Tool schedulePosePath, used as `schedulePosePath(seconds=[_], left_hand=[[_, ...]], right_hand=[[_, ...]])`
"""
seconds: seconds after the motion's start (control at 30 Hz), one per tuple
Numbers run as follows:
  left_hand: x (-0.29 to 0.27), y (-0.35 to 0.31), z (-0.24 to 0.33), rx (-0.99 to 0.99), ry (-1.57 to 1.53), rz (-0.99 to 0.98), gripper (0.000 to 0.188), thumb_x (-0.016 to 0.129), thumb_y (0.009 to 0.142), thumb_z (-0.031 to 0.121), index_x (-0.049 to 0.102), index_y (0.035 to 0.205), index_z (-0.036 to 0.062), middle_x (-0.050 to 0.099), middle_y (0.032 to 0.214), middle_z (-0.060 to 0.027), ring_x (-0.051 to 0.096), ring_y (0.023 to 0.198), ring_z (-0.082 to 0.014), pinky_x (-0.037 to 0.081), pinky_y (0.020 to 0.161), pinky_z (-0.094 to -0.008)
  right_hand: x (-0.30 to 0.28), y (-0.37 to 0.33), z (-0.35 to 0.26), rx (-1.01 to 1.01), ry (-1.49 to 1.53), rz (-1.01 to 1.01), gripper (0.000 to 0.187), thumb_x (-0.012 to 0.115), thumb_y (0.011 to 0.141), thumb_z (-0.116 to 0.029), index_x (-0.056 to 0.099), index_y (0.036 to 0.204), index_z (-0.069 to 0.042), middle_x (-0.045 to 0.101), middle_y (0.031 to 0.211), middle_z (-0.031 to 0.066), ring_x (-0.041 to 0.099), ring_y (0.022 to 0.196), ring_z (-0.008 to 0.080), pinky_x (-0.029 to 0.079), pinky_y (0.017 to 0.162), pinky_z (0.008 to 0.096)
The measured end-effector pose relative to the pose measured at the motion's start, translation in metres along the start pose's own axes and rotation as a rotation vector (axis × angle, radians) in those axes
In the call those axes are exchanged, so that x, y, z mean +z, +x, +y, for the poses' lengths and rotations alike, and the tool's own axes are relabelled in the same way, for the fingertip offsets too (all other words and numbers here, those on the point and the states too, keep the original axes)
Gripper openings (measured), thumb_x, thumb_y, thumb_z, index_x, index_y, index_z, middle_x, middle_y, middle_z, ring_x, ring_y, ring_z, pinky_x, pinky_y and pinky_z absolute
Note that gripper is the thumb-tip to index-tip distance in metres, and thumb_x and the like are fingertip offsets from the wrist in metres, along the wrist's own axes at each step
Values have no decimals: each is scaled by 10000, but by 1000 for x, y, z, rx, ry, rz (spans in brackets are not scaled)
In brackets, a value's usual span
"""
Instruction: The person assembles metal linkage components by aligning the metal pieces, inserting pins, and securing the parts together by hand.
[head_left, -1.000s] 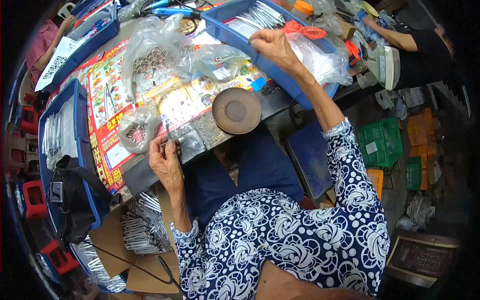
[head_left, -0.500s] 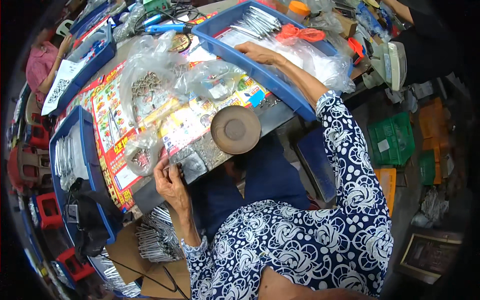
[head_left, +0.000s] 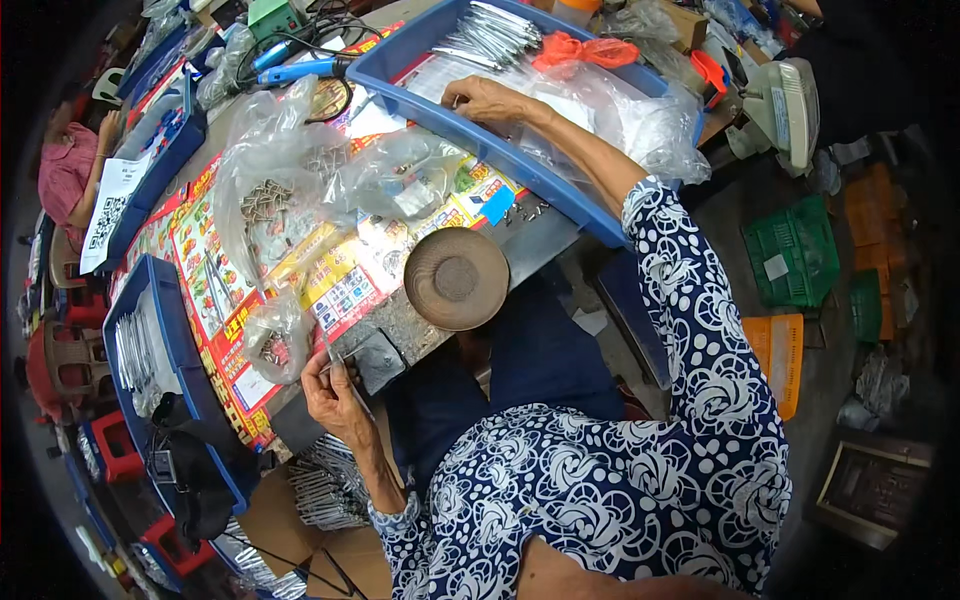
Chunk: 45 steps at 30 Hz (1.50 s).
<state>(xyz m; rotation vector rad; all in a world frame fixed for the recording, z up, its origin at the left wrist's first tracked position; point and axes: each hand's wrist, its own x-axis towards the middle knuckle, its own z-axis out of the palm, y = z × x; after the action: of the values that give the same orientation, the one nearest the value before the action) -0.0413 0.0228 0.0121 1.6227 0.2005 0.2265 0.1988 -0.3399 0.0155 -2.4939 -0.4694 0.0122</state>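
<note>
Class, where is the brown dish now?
In the head view, the brown dish sits near the centre, at the table edge, right of the dark square block.

Anything under the right hand (head_left: 487,101) is being hidden from view; the far orange jar (head_left: 576,11) is being cut off by the upper edge.

A slim, metallic-looking piece (head_left: 331,351) sat slantwise in the left hand (head_left: 340,403), lower left of centre, partly hidden. Just beside it lay a dark, squarish block (head_left: 378,362). Across the upper middle, an oblong blue tray (head_left: 550,184) held silvery rods (head_left: 488,36), loosely heaped near the top edge.
</note>
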Motion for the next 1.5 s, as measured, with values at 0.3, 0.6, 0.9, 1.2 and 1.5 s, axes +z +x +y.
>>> schedulePosePath(seconds=[0.3, 0.6, 0.9, 1.2, 1.5], left_hand=[[1, -1, 1, 7, -30, 9, 187, 517, 830, 124, 481, 967, 2, 536, 720, -16, 458, 603, -51, 364, 543, -173], [1, -1, -4, 76, 16, 72, 260, 511, 837, 139, 460, 1045, -7, 533, 849, -43, 463, 700, -79, 385, 621, -192], [-5, 5, -11, 270, 366, 145, 295, 501, 775, 14, 465, 1065, -23, 547, 934, -138, 532, 840, -198, 415, 764, -286], [-34, 4, -7, 265, 553, 149, 195, 481, 766, -13, 515, 956, -35, 557, 890, -105, 535, 823, -171, 418, 745, -269], [-18, 5, 4, 318, 514, 66, 240, 486, 716, -38, 526, 952, -25, 543, 902, -161, 520, 866, -288, 409, 789, -345]], right_hand=[[2, -6, -26, 64, -180, 49, 345, 548, 668, -297, 537, 868, -16, 578, 833, 184, 552, 826, 334, 429, 690, 410], [15, -2, -9, 59, -310, 225, 358, 565, 649, -220, 445, 868, 35, 575, 721, 226, 577, 676, 392, 460, 567, 456], [15, 2, -12, 18, -665, 81, 217, 390, 803, -201, 391, 932, -27, 580, 789, 213, 582, 704, 355, 451, 548, 446], [38, -29, -44, -464, -715, 441, 170, 440, 802, -181, 473, 863, -26, 571, 707, 146, 575, 650, 282, 445, 527, 358], [-72, -17, -51, -315, -925, 836, 117, 453, 788, -124, 483, 789, -12, 526, 656, 188, 532, 632, 340, 406, 540, 391]])
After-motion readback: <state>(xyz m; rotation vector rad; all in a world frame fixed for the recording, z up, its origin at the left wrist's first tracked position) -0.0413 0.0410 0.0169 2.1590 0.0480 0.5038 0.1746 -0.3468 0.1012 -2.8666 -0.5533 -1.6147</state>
